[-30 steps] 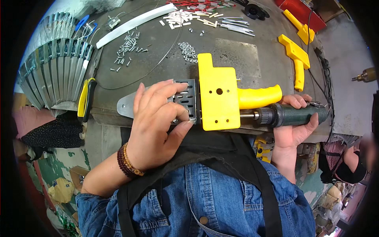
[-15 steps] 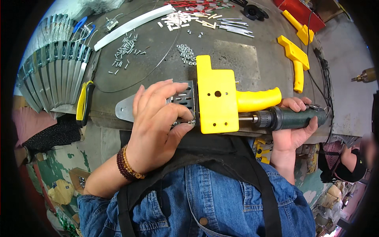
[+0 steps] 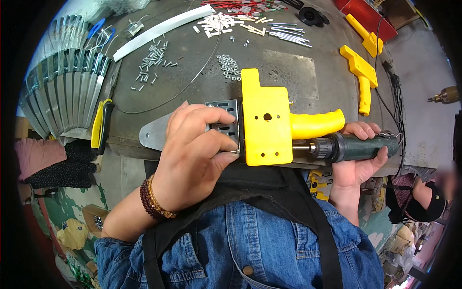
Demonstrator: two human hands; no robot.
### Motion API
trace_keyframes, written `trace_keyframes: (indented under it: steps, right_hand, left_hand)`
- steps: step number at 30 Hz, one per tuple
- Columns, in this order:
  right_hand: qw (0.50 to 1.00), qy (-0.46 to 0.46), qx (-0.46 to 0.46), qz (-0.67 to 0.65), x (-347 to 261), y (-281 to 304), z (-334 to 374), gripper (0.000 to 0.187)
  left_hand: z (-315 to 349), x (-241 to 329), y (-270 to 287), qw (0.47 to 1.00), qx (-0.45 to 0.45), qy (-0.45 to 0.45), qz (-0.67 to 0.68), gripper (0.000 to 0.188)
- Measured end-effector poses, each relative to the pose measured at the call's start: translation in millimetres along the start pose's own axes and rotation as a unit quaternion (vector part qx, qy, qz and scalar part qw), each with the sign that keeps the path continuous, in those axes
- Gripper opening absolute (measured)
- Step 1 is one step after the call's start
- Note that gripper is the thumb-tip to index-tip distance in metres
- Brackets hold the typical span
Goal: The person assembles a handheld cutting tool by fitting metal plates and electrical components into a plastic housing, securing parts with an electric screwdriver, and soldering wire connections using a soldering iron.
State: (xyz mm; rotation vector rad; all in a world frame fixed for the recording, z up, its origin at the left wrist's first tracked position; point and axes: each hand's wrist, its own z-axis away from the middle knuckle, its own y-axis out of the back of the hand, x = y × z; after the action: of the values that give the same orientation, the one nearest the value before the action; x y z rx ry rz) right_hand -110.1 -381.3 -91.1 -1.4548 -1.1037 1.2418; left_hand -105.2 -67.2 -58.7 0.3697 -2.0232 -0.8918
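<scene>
My right hand wraps round a dark green electric screwdriver. The long shaft of the screwdriver enters the right side of a yellow plastic housing with a grooved handle, near its lower corner. Against the housing's left side stands a slotted metal bracket, joined to a grey metal plate with a rounded tip. My left hand covers part of both. Its thumb and forefinger pinch together at the bracket's lower corner, beside the housing; what lies between the fingertips is hidden.
Loose screws, nuts, long metal rods and white sleeves lie across the bench. Yellow-black pliers and stacked metal plates are left. Another yellow housing and a cable are right.
The left thumb and forefinger have closed further at the bracket's corner, hiding a small shiny piece seen there before. The housing and screwdriver have barely shifted.
</scene>
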Motion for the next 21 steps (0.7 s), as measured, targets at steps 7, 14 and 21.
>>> trace_keyframes:
  steps: [7,14,21]
  right_hand:
    - [1.000,-0.006,-0.010,0.004,-0.1,-0.1,0.2,0.046]
    - [0.999,-0.013,-0.040,-0.007,-1.6,5.1,0.3,0.050]
    - [0.999,-0.031,-0.042,-0.016,2.2,2.5,-1.3,0.056]
  left_hand:
    - [1.2,-2.4,-1.9,1.000,0.006,0.008,0.005,0.020]
    - [1.2,-3.4,-2.3,1.000,0.007,0.020,0.009,0.019]
    - [5.3,-0.7,11.3,1.000,-0.020,0.013,-0.003,0.027]
